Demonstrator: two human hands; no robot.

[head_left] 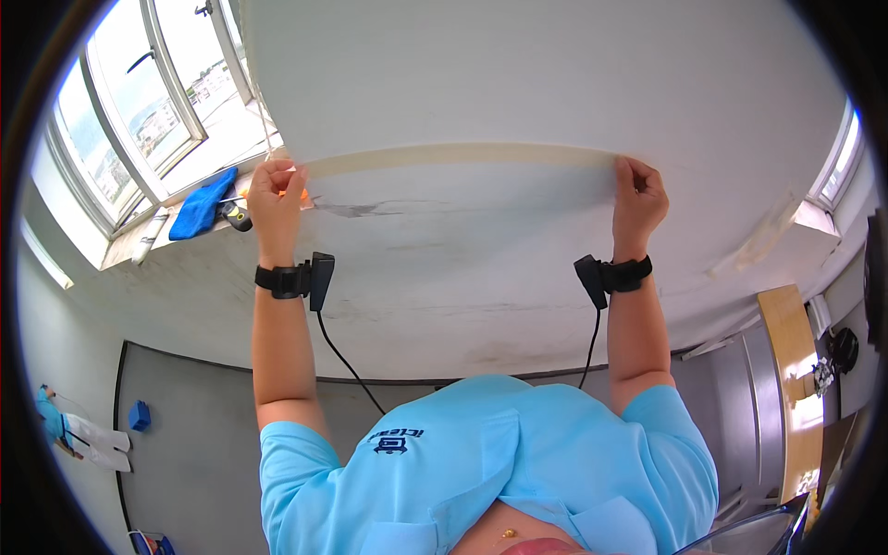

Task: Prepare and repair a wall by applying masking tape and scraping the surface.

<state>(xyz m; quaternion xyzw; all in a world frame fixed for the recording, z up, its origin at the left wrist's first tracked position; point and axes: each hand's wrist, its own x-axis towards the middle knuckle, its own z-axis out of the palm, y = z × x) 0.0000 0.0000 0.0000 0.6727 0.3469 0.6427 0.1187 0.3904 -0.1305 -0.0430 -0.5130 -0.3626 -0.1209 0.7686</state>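
Note:
A long pale beige strip of masking tape (453, 154) runs level across the white wall (518, 83), between my two raised hands. The fingers of my left hand (276, 203) are pinched at its left end, near the window corner. At the right end, my right hand (639, 199) pinches the strip between thumb and fingers. Whether the middle of the tape is stuck down or only lies close to the wall, I cannot tell. Dark scuffs (365, 209) mark the wall below it. Something orange (305, 198) shows partly behind my left hand.
A blue cloth (203, 205) and a black-and-yellow tool (238, 217) lie on the window sill beneath open windows (139, 92). Cables hang from black devices on both wrists. A wooden panel (793, 388) stands at right. Another person (81, 435) is at far left, near a blue box (139, 415).

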